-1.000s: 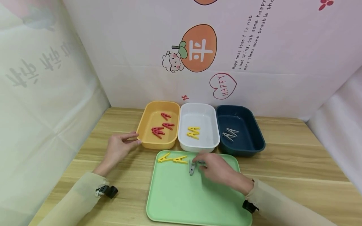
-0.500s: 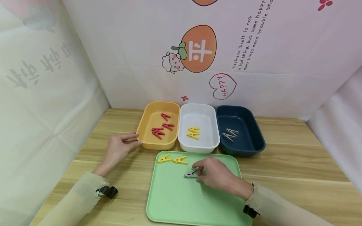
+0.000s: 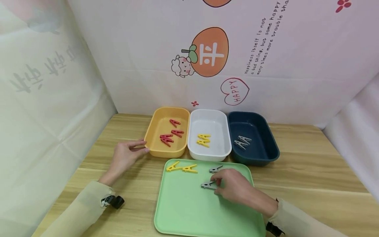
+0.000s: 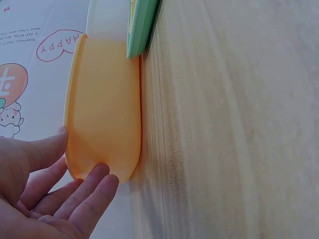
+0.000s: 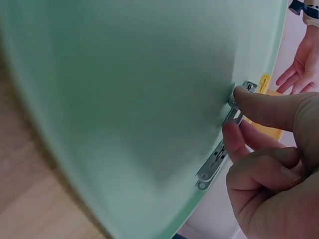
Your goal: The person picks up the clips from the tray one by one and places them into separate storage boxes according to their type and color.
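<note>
In the head view my right hand (image 3: pixel 234 186) is over the green tray (image 3: pixel 192 210), pinching a grey clothespin (image 3: pixel 207 185) between thumb and fingers. The right wrist view shows that pinched clothespin (image 5: pixel 233 113) beside a second grey clothespin (image 5: pixel 212 165). This second one lies near the tray's back edge. Two yellow clothespins (image 3: pixel 189 169) lie at the tray's back left. My left hand (image 3: pixel 125 158) touches the near left corner of the orange bin (image 3: pixel 167 153); in the left wrist view its thumb meets the rim and its fingers are extended.
Behind the tray three bins stand side by side. Several red clothespins (image 3: pixel 177 133) lie in the orange one. Yellow clothespins (image 3: pixel 203 143) lie in the white bin (image 3: pixel 208 157), and grey ones (image 3: pixel 241 144) in the dark blue bin (image 3: pixel 265 144). A printed cloth (image 3: pixel 142 65) hangs behind.
The pinched grey clothespin has turned from pointing toward me to pointing left, then shifted right with my right hand. The other grey clothespin has come into view. My left hand stays put.
</note>
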Demonstrator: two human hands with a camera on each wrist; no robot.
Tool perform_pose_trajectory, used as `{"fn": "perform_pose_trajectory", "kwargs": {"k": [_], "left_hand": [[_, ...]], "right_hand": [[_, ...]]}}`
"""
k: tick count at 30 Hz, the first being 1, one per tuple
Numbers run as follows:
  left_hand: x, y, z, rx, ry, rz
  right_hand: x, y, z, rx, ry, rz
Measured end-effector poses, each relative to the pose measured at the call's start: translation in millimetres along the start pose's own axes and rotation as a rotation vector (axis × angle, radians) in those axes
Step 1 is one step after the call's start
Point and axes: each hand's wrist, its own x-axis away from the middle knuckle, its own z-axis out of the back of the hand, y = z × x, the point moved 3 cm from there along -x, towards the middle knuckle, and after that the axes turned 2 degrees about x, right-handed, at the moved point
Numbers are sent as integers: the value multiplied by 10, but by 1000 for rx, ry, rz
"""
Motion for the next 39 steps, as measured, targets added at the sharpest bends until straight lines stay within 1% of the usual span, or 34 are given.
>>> {"fn": "perform_pose_trajectory", "kwargs": {"k": [2, 5, 9, 12, 18, 24, 30, 39], "left_hand": [[1, 5, -6, -2, -2, 0], [8, 16, -7, 8, -1, 5], [16, 20, -6, 20, -3, 20], [22, 16, -9, 17, -6, 19], [20, 23, -21, 15, -5, 15], [18, 14, -18, 22, -1, 27], [19, 7, -15, 23, -3, 26], [20, 3, -18, 26, 1, 19]], "right_hand": [[31, 29, 6, 18, 15, -16], [64, 65, -1, 33, 29, -62], [95, 105, -13, 24, 47, -93], [131, 129, -5, 23, 68, -83], [213, 179, 36, 48, 127, -24], [228, 208, 31, 40, 148, 1], [260, 216, 28, 36, 169, 8], [269, 255, 25, 26, 175, 6]]}}
